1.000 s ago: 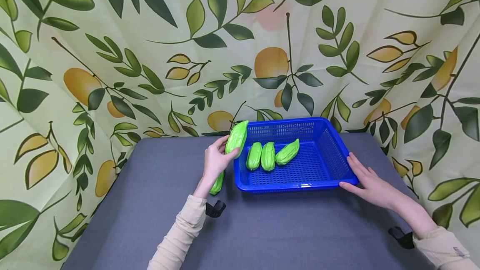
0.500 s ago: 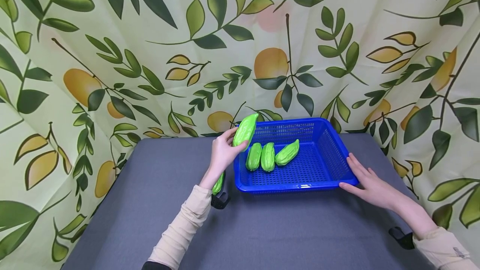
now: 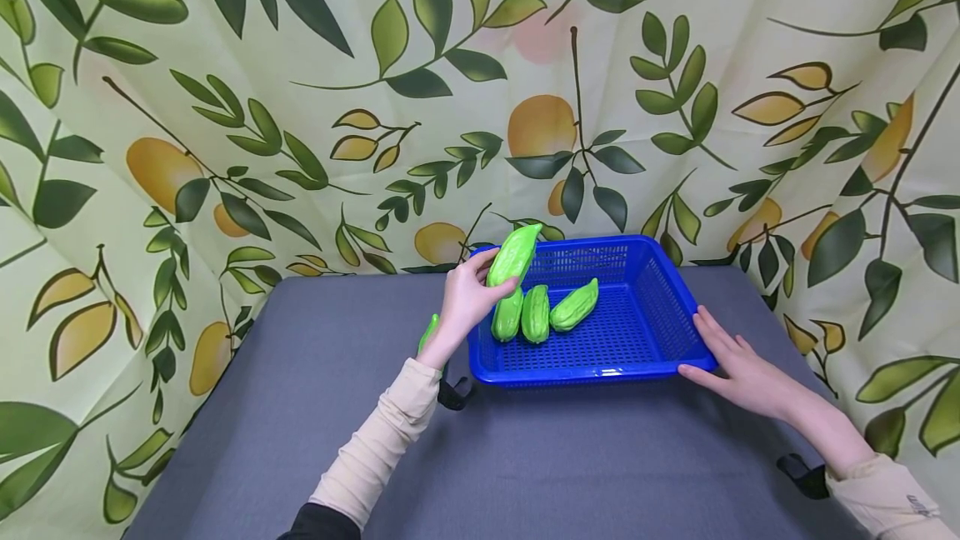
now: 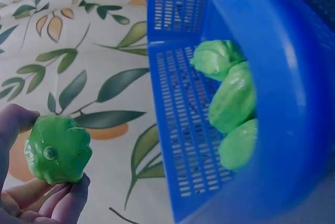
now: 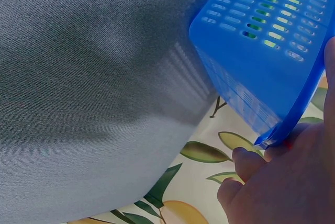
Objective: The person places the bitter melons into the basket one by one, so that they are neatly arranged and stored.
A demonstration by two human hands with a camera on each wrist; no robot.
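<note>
My left hand (image 3: 468, 294) pinches a bright green bitter melon (image 3: 514, 255) between thumb and fingers, above the left end of a blue plastic basket (image 3: 585, 373). In the left wrist view the blunt end of that held bitter melon (image 4: 57, 150) faces the camera. Three more bitter melons lie in the basket's left half: one on the left (image 3: 507, 319), one in the middle (image 3: 536, 315) and one tilted on the right (image 3: 575, 305). My right hand (image 3: 742, 369) rests on the basket's right rim near the front corner, its fingers fairly straight.
Outside the basket on the left, another bitter melon (image 3: 429, 332) lies on the grey tabletop (image 3: 322, 373), mostly hidden behind my left wrist. A leaf-and-fruit patterned cloth (image 3: 300, 107) hangs behind the table and along both sides.
My left hand has carried the bitter melon rightward and slightly up, from beside the basket's left rim to above its left end. The right hand and the basket have stayed in place.
</note>
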